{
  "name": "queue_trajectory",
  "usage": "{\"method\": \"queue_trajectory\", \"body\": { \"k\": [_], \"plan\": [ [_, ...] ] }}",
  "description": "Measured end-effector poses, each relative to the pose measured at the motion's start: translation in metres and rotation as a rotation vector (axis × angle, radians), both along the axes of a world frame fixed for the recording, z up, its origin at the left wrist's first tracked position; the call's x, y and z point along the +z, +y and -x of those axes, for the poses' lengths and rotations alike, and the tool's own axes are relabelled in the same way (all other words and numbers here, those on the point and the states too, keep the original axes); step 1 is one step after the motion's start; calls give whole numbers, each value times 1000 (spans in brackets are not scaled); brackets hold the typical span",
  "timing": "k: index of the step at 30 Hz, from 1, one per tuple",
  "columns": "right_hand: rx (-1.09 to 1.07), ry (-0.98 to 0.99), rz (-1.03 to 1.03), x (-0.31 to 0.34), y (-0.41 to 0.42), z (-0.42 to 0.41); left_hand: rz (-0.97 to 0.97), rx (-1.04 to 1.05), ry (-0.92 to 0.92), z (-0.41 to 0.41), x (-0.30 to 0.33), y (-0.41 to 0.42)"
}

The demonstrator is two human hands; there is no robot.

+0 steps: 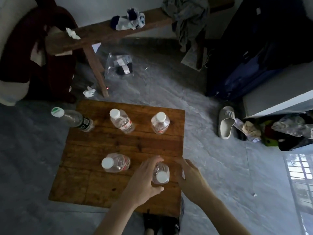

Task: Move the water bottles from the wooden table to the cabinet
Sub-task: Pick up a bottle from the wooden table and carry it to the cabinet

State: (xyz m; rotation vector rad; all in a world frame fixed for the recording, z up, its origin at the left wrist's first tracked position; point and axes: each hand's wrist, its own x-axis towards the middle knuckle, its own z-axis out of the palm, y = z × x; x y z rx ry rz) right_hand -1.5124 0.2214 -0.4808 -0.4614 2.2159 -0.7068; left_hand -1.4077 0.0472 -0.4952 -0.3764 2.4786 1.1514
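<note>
water bottles stood upright on the wooden table (94, 150), five in all, each clear with a pale cap. the green-capped bottle (74, 118) was at the far left corner, its base just at the table's edge. the far middle bottle (121, 121) and the far right bottle (160, 122) stood apart from each other along the far side, both with red on their labels. the near left bottle (115, 162) stood by itself toward the near side, its image a little blurred.

the near right bottle (160, 173) stood between the two hands. the left hand (144, 180) curled around its left side, fingers reaching over the far side and thumb at the near side, touching the plastic; whether the grip was pressed tight could not be told. the right hand (189, 177) was just beside the bottle on its right, fingers loosely spread and curved toward it, contact unclear.

the table sat on a grey floor (211, 167). beyond it was a wooden bench (101, 33) with crumpled cloth on top, a clear plastic bag (118, 65) lay on the floor near the bench's leg, and a grey slipper (226, 122) lay well to the right.
</note>
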Motion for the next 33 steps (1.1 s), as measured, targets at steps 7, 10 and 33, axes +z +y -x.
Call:
{"method": "queue_trajectory", "body": {
  "k": [7, 10, 33],
  "plan": [
    [-286, -158, 36, -64, -7, 2, 0, 63, 67, -9, -28, 1],
    [-485, -291, 62, -73, -12, 7, 19, 88, 117, -12, -20, -1],
    [-715, -1236, 627, 163, 40, 37, -146, 77, 476, 44, 273, 22]
  ]
}}
